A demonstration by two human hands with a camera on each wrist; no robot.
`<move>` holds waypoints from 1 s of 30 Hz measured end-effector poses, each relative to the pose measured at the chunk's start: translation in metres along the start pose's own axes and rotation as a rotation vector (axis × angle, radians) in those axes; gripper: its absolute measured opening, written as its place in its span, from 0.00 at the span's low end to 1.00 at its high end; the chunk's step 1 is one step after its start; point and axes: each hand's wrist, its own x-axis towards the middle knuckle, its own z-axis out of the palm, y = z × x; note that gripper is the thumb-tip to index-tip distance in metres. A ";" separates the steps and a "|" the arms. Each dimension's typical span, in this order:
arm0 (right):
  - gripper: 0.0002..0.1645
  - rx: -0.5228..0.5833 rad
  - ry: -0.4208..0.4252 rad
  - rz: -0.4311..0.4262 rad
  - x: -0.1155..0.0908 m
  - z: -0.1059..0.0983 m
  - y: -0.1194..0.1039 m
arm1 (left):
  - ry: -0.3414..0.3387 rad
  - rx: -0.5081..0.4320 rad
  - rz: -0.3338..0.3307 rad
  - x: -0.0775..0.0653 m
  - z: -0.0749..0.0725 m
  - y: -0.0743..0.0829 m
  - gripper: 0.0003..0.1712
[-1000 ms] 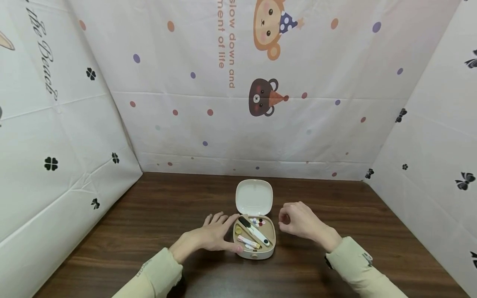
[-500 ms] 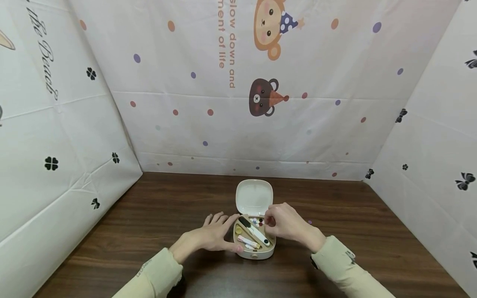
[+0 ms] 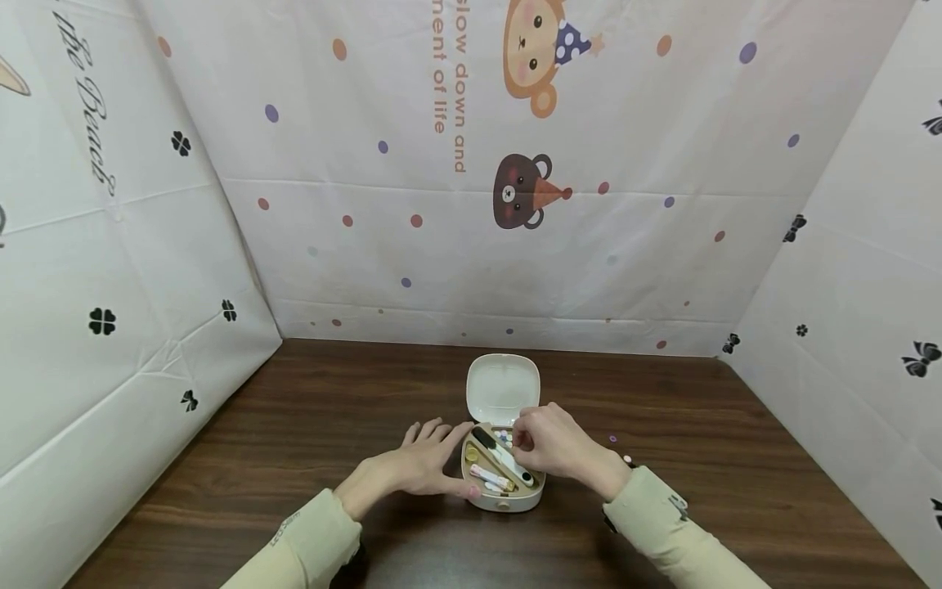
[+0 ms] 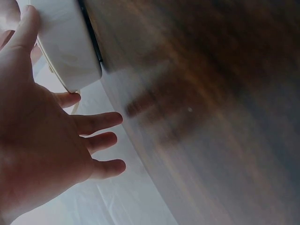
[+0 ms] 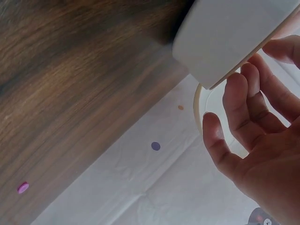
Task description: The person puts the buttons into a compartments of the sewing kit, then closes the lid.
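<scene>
A small white box (image 3: 503, 505) with a beige tray stands on the table, its lid (image 3: 503, 388) hinged up at the back. In the tray lie a white tool with a black end (image 3: 482, 438), a pink-and-white tube with a yellow end (image 3: 491, 478) and several small buttons (image 3: 503, 436). My left hand (image 3: 423, 462) has its fingers spread, with thumb and index finger against the box's left side. Over the tray's back right part, my right hand (image 3: 555, 442) dips its bent fingers among the buttons; I cannot tell whether they pinch one. Part of the buttons is hidden behind it.
A purple button (image 3: 613, 439) lies on the dark wood table (image 3: 353, 393) right of the box. A pale button (image 3: 627, 459) shows just above the right wrist. White printed cloth (image 3: 368, 245) hangs behind and along both sides.
My right hand has moved left from beside the box to over the buttons, uncovering the purple and pale buttons on the table. The left hand has stayed put.
</scene>
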 end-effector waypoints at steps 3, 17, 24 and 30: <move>0.07 -0.008 -0.002 0.007 -0.001 0.000 -0.001 | 0.000 0.002 -0.001 0.000 0.000 0.000 0.59; 0.04 0.004 -0.010 0.001 -0.003 -0.002 0.003 | 0.001 0.010 0.001 0.000 -0.001 0.001 0.60; 0.08 0.017 0.010 -0.029 -0.010 -0.006 0.006 | 0.002 0.012 0.006 0.000 0.000 0.002 0.60; 0.13 -0.027 0.004 -0.055 -0.017 -0.008 0.006 | 0.013 0.024 0.005 0.000 0.001 0.002 0.60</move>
